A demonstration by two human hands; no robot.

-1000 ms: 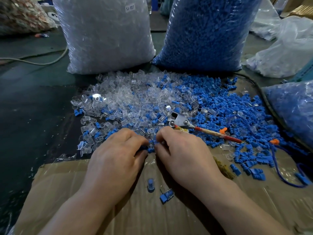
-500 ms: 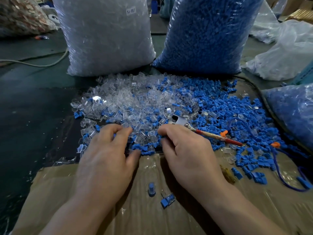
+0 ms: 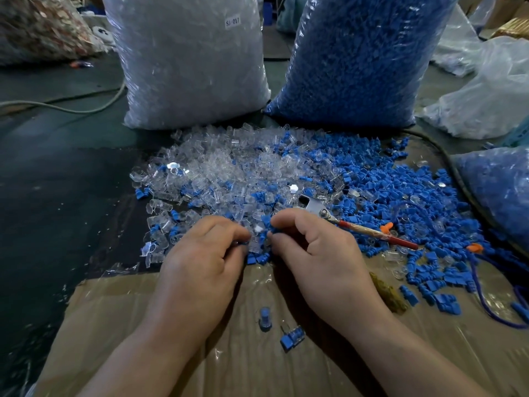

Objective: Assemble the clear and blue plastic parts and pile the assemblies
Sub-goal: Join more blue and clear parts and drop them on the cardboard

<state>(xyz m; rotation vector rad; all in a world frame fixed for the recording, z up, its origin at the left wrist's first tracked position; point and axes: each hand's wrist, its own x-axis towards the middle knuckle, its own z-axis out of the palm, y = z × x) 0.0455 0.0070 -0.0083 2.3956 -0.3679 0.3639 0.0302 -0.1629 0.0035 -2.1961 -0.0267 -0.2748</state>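
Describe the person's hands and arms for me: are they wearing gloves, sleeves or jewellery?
Nothing worn shows. The left hand and right hand are bare, without gloves, and no rings show on the fingers that are visible. The left forearm and right forearm are uncovered down to the picture's edge: no sleeves, watch or bracelet in view.

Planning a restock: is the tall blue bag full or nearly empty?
Full as far as shown: the tall blue bag bulges, packed tight to the picture's top edge; its mouth is unseen.

Dim, glare-flecked, wide-angle edge distortion
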